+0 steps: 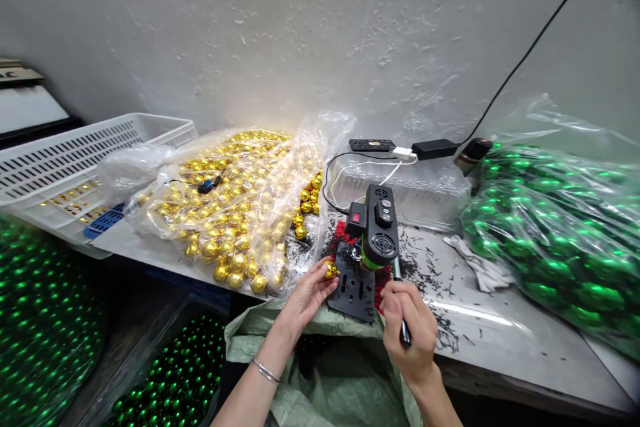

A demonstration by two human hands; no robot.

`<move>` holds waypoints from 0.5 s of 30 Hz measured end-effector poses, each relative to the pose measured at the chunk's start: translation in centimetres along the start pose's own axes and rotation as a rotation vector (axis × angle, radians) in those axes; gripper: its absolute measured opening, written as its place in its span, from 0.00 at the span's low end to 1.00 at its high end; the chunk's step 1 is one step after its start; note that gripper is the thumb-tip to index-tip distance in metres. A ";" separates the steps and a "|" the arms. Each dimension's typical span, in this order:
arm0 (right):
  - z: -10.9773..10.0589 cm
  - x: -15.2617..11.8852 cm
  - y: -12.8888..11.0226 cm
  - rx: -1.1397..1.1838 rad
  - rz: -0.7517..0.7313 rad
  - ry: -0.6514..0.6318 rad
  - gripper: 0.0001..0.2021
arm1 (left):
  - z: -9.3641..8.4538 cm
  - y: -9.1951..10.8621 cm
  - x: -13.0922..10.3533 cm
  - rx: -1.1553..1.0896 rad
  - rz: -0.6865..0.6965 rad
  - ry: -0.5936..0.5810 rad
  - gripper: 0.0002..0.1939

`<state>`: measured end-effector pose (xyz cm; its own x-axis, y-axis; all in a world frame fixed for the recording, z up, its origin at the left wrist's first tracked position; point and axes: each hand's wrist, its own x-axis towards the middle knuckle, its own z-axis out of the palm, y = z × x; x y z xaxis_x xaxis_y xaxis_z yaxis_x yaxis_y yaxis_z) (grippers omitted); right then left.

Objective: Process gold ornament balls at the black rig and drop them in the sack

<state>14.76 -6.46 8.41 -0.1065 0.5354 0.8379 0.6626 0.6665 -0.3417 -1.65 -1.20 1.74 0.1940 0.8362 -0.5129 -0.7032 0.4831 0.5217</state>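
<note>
My left hand (311, 293) pinches a shiny gold ball ornament (331, 269) beside a small black machine (381, 223). The ball is held over the left edge of the machine's slotted black base plate (351, 288). My right hand (411, 327) is wrapped round a black handle (405, 335) on a metal rod, just right of the base. Whether this rod is fixed to the machine, I cannot tell. Left of the machine, a clear plastic bag (273, 213) spills many gold balls (235, 260) onto the table.
Green balls fill a clear bag (545, 233) at right and more bags below left. A white basket (165, 127) stands at left. Clear plastic trays (425, 193), cables and a white glove (480, 267) lie behind and right. Black scraps litter the table (500, 340). A green sack (340, 380) hangs in front.
</note>
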 end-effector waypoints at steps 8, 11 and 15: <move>0.1 -0.1 0.1 0.001 -0.004 0.000 0.11 | -0.5 0.1 0.5 0.076 0.037 -0.028 0.16; 0.1 -0.2 0.1 0.001 0.005 -0.002 0.11 | -0.4 -0.2 0.9 0.122 0.057 -0.021 0.18; 0.1 -0.4 0.2 0.008 0.017 -0.008 0.11 | -0.1 -0.6 1.5 0.205 0.137 -0.008 0.20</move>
<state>14.87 -6.51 7.99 -0.1006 0.5509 0.8285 0.6583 0.6613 -0.3597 -0.95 -0.25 0.56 0.1125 0.8990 -0.4234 -0.5697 0.4074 0.7138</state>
